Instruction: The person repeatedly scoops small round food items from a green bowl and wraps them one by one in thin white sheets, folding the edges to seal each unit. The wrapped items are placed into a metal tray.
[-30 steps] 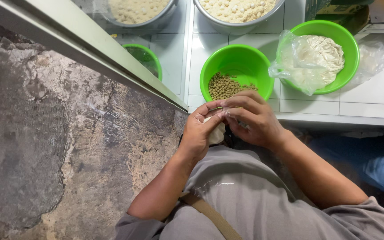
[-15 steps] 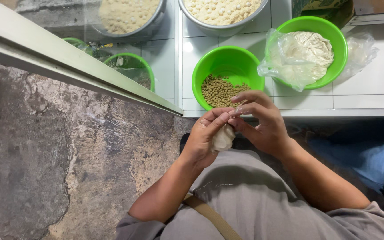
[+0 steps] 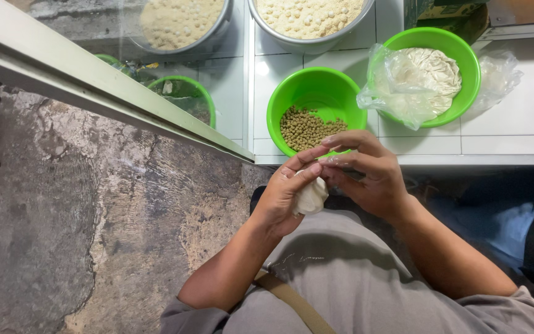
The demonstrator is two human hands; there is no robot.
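My left hand (image 3: 285, 198) cups a small white lump of dough (image 3: 311, 196) in front of my chest. The fingers of my right hand (image 3: 366, 176) pinch a bit of thin clear plastic at the top of that lump, touching the left thumb. Both hands hover just below the counter edge, right under a green bowl (image 3: 316, 93) half filled with small olive-green balls (image 3: 306, 128).
A second green bowl (image 3: 465, 68) to the right holds a clear plastic bag of pale dough (image 3: 421, 80). Two metal basins of beige balls (image 3: 307, 15) stand at the back of the white tiled counter (image 3: 508, 133). A glass pane with a metal frame (image 3: 94, 93) runs diagonally on the left, over rough concrete floor (image 3: 63, 216).
The view has shifted, so the bowls sit further right and lower. My hands have dropped slightly below the counter edge and the white lump shows more between them.
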